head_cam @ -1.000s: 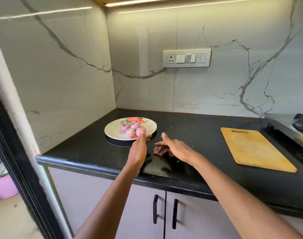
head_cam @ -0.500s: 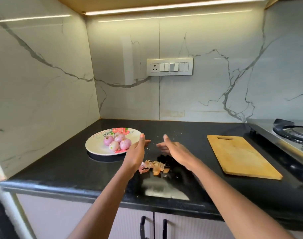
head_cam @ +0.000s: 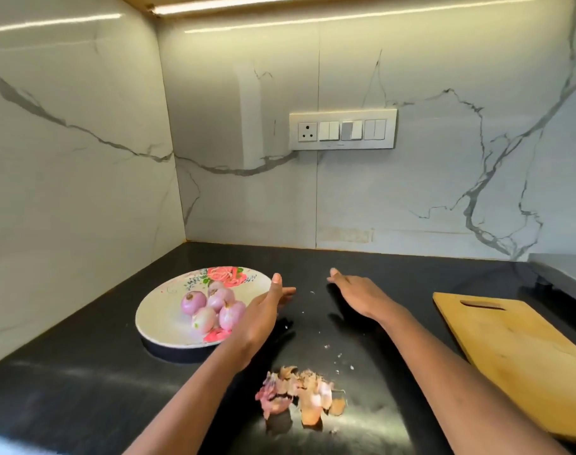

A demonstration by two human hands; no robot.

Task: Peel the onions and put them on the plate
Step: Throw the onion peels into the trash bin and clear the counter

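Observation:
Several peeled pink onions [head_cam: 211, 307] lie clustered on a white flowered plate [head_cam: 161, 318] at the left of the black counter. My left hand [head_cam: 258, 315] hovers just right of the plate's edge, fingers straight, holding nothing. My right hand [head_cam: 355, 295] is stretched out flat over the counter a little further right, also empty. A pile of onion skins [head_cam: 298, 394] lies on the counter near the front edge, between my two forearms.
A wooden cutting board [head_cam: 523, 353] lies at the right. A steel stove edge [head_cam: 565, 270] sits at the far right. Marble walls close the back and left; a switch panel [head_cam: 342, 129] is on the back wall. Small skin flakes dot the black counter [head_cam: 83, 372].
The view has moved closer and tilted up. Both hands stay open and have spread slightly apart beyond the skin pile, which now lies nearer to me.

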